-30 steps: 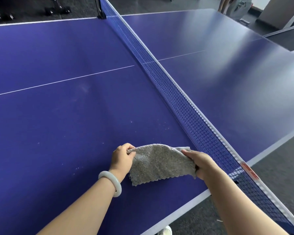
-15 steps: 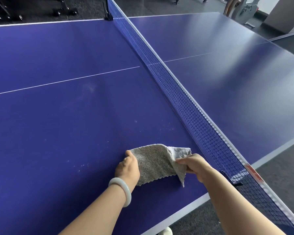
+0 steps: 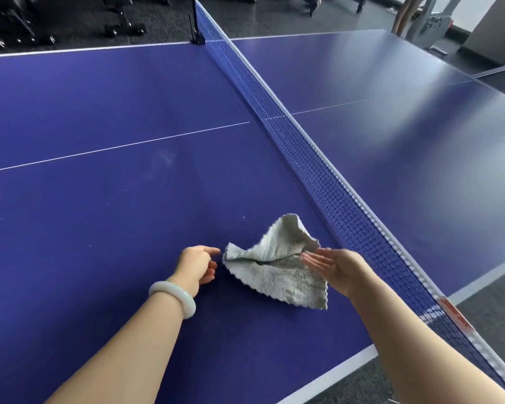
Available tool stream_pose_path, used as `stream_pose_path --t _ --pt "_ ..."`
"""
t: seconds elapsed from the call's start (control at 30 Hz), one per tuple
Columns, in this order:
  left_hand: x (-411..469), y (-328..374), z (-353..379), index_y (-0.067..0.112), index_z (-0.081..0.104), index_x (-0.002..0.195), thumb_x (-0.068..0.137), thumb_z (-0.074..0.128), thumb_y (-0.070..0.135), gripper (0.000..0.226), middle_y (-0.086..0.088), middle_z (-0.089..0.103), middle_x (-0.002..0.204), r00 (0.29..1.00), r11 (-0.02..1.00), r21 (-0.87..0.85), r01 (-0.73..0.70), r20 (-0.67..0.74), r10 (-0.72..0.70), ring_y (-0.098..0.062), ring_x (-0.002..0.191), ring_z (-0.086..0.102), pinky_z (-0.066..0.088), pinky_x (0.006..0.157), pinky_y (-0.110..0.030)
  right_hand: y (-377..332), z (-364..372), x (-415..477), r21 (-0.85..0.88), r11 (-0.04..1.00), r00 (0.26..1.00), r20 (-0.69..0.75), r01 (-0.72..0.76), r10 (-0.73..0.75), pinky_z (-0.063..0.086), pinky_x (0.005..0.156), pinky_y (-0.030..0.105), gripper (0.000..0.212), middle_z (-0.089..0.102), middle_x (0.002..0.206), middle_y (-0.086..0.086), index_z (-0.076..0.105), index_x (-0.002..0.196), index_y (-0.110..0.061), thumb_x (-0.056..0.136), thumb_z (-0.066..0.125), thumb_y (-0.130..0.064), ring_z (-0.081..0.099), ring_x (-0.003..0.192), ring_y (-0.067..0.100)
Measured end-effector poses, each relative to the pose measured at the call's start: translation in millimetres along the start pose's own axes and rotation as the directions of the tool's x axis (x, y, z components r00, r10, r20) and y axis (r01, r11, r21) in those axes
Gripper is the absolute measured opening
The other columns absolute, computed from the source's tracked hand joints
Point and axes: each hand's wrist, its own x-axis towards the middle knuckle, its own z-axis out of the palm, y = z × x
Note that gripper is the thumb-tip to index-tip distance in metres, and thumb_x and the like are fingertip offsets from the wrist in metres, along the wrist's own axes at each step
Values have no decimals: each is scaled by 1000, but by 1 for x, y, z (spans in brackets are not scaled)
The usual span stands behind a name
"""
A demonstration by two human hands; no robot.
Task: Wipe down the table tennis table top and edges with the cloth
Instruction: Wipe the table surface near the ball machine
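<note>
A grey fluffy cloth (image 3: 277, 272) lies half folded on the blue table tennis table (image 3: 99, 223), close to the near edge beside the net. Its upper flap stands up loosely in a peak. My left hand (image 3: 197, 265), with a pale bangle on the wrist, sits just left of the cloth's corner, fingers loosely curled and holding nothing. My right hand (image 3: 333, 265) is at the cloth's right side with straight, spread fingers, palm turned towards the cloth; it grips nothing. Pale dust specks and smudges show on the left half of the table.
The blue net (image 3: 318, 173) runs diagonally from the far post (image 3: 197, 27) to the near right. The table's white edge stripe (image 3: 333, 371) borders dark carpet. Wheeled equipment stands on the floor at the back left, and a person's legs (image 3: 404, 13) at the far right.
Both hands have let go of the cloth, which they held by its sides before. It now lies on the table with one flap raised, and the hands have moved slightly apart.
</note>
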Motion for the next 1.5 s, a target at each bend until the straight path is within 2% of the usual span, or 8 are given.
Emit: stream_pose_path --t 0.17,0.37,0.57,0.8,1.17,1.3,1.4,1.5 --pt "9 -20 21 6 59 121 92 59 11 30 -13 59 125 951 878 429 -213 -116 288 -31 111 57 46 86 -32 26 -11 27 -914 404 824 -209 26 -527 48 91 39 34 54 120 15 60 120 -4 89 68 -15 56 107 30" --pt "12 -4 39 5 51 124 85 56 1 40 -16 53 126 977 910 396 -123 -112 181 -33 108 56 42 73 -32 33 -4 37 -936 342 852 -241 -79 -464 48 87 36 35 62 119 16 64 113 -6 87 74 -27 59 112 33" --pt "10 9 42 0 62 92 75 66 1 17 -15 65 83 998 985 167 47 25 -52 -26 71 58 44 62 -27 20 2 14 -525 807 953 29 271 -301 38 61 32 17 52 71 8 55 72 -7 86 59 3 48 65 20" --pt "7 16 27 3 60 102 94 61 18 17 -9 64 97 984 982 -72 -176 -42 173 -27 92 57 48 82 -43 -13 -16 -24 -246 905 926 247 346 -287 38 68 36 7 53 82 11 57 88 -3 90 52 1 49 76 22" --pt "-47 55 14 19 70 97 75 69 -7 34 -2 62 98 893 742 539 -400 411 183 -17 93 55 45 80 -30 -19 -55 -68 -491 721 868 195 490 -457 46 60 27 20 54 70 4 57 73 -9 89 65 0 50 68 16" --pt "-50 67 21 6 65 74 86 61 -6 18 -6 57 70 854 882 400 -251 521 6 -14 63 55 48 63 -26 -38 -62 -72 -614 676 875 49 407 -482 51 60 29 9 57 73 7 64 81 -2 88 70 -3 54 68 17" --pt "-38 55 37 6 55 76 93 60 6 18 -9 54 76 928 881 448 -153 372 -28 -19 66 55 52 56 -29 -43 -50 -57 -786 519 822 -25 336 -569 49 70 34 10 58 79 10 66 90 0 86 72 -7 55 76 24" --pt "-25 23 53 7 60 92 95 53 21 16 -13 53 112 968 574 784 -235 137 209 -32 101 54 49 77 -38 -24 -37 -37 -977 168 755 -14 128 -655 45 83 37 16 60 103 13 59 104 -5 91 60 -14 57 101 30"
